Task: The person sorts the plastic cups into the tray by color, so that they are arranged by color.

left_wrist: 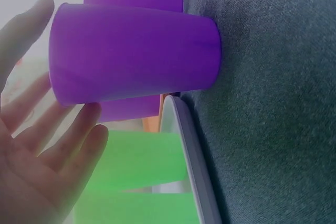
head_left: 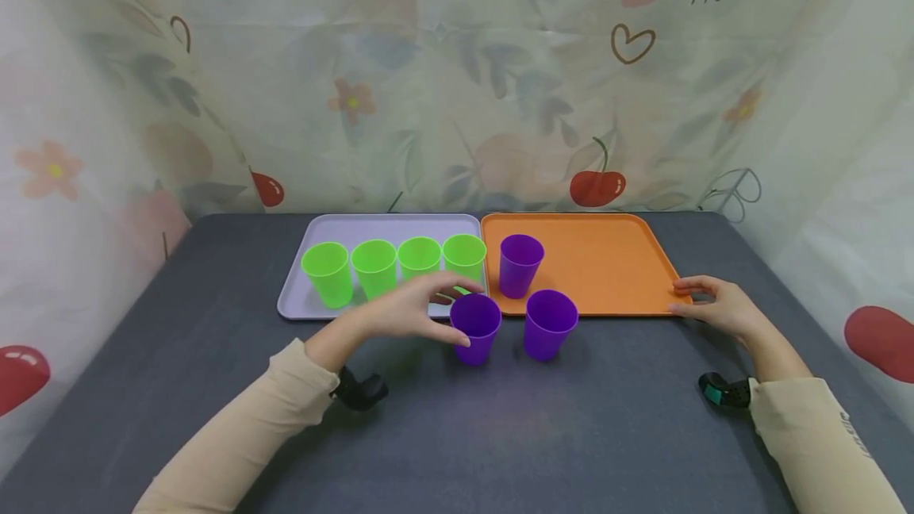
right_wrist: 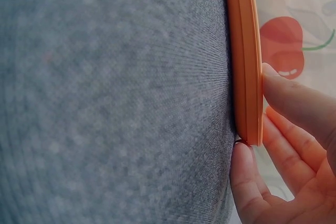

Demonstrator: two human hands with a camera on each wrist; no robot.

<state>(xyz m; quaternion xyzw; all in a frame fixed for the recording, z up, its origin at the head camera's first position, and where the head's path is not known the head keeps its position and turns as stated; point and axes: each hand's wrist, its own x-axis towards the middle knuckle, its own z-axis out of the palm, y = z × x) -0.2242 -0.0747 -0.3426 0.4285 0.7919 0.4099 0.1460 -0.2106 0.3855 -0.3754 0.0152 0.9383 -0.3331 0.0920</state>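
Observation:
In the head view my left hand (head_left: 410,309) reaches around a purple cup (head_left: 474,331) standing upright on the table in front of the trays. Its fingers lie along the cup's far side; in the left wrist view the thumb stands off the rim. A second purple cup (head_left: 548,327) stands just right of it, and a third purple cup (head_left: 520,264) is on the orange tray (head_left: 600,260) near its left edge. My right hand (head_left: 721,309) holds that tray's near right corner, with fingertips (right_wrist: 270,72) on the rim and others lower at the corner.
Left of the orange tray, and next to it, lies a lilac tray (head_left: 293,304) with several green cups (head_left: 328,276) in a row. Both trays lie on the dark grey table (head_left: 464,435). A printed curtain (head_left: 443,101) hangs behind and at the sides.

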